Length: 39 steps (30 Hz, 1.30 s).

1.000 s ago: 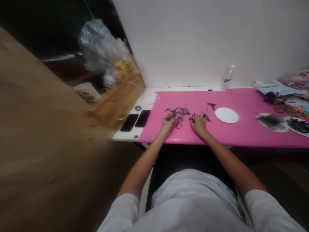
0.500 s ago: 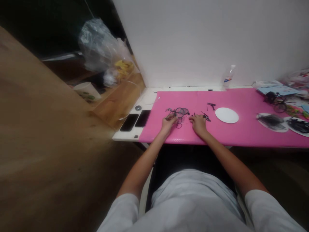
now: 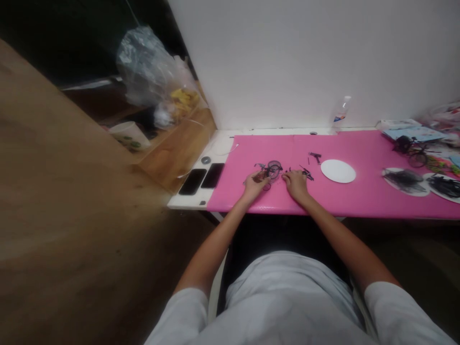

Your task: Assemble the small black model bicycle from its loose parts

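Note:
My left hand point(image 3: 254, 185) is closed around a small black model bicycle point(image 3: 273, 169), whose spoked wheels stick out beyond the fingertips. Below it, a loose dark ring point(image 3: 266, 187) lies on the pink mat point(image 3: 280, 203). Just to the right, my right hand point(image 3: 295, 183) rests low on the mat with its fingers bent together over tiny dark parts; whether it grips one is hidden. Thin black pieces point(image 3: 307, 173) lie beside its knuckles, and a black pistol-shaped part point(image 3: 315, 157) sits farther back.
A white disc point(image 3: 338, 171) lies right of my hands. Two phones point(image 3: 212, 176) are at the table's left end. Farther right are discs heaped with black parts point(image 3: 404, 181) and another model bicycle point(image 3: 413, 151). A clear bottle point(image 3: 340, 115) stands by the wall.
My left hand has shifted slightly right with the model bicycle, which has turned and come nearer my right hand. The right hand has hardly moved.

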Tool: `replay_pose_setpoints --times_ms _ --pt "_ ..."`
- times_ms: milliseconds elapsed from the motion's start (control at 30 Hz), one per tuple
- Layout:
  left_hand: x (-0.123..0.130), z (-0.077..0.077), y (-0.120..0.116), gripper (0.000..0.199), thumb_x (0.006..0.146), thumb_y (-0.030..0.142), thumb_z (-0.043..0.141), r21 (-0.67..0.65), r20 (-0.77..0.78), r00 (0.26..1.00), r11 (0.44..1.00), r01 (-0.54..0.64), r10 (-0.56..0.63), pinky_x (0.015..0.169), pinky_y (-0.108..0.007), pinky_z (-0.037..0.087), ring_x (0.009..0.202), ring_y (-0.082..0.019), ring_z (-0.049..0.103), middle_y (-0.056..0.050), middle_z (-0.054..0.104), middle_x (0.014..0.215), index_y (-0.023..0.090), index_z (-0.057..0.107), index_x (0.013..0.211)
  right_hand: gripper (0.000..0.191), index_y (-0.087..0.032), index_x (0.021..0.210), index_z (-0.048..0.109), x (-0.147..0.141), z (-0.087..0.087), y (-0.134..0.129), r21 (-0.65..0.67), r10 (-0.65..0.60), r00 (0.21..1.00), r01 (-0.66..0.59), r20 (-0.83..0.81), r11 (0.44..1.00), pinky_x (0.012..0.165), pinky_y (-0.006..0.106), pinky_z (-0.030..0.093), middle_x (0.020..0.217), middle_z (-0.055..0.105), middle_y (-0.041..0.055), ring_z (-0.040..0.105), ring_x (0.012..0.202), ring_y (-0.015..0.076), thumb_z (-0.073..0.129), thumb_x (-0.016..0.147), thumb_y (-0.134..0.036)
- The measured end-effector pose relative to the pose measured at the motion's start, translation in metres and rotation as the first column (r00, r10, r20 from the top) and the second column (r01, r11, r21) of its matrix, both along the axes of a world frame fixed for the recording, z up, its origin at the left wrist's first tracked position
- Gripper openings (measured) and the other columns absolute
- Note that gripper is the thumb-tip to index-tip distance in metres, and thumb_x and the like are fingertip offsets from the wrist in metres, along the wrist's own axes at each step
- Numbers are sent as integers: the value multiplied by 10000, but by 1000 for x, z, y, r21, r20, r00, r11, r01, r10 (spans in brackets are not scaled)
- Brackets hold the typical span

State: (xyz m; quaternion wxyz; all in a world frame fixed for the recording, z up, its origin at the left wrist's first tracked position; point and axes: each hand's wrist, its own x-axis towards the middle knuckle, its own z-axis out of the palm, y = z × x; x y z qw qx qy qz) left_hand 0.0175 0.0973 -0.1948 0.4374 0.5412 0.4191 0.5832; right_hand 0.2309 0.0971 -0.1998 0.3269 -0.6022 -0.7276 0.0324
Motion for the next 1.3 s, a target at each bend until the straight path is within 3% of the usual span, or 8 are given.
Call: replay_pose_setpoints --times_ms 233,533,900,1300 --pt "1 0 -3 325 765 392 881 69 -63 998 997 20 -16 613 -247 447 681 -136 562 -31 668 779 142 764 934 266 -198 1035 782 -3 11 -1 244 200 949 -140 -244 960 942 456 486 986 744 107 612 978 293 525 1058 -262" --pt "3 2 -5 340 772 397 876 36 -36 999 999 33 -32 651 -255 486 715 -154 629 -61 717 832 139 768 966 219 -230 1096 803 -10 19 -12 309 348 914 -275 -211 910 942 479 519 1045 782 88 632 986 292 613 985 -222" --pt "4 7 -9 256 776 334 853 41 -71 997 999 25 -22 716 -268 494 748 -160 640 -65 724 836 141 777 927 216 -231 1088 810 -12 25 -17 176 284 936 -249 -209 952 1024 486 500 1084 783 89 629 1053 295 628 971 -223" --pt "5 12 -14 311 756 387 870 16 -48 997 998 57 -56 631 -255 480 720 -164 626 -70 719 824 132 748 885 157 -206 1062 779 -13 28 -20 242 309 916 -248 -257 938 972 453 521 1053 780 88 634 1029 287 667 954 -228"
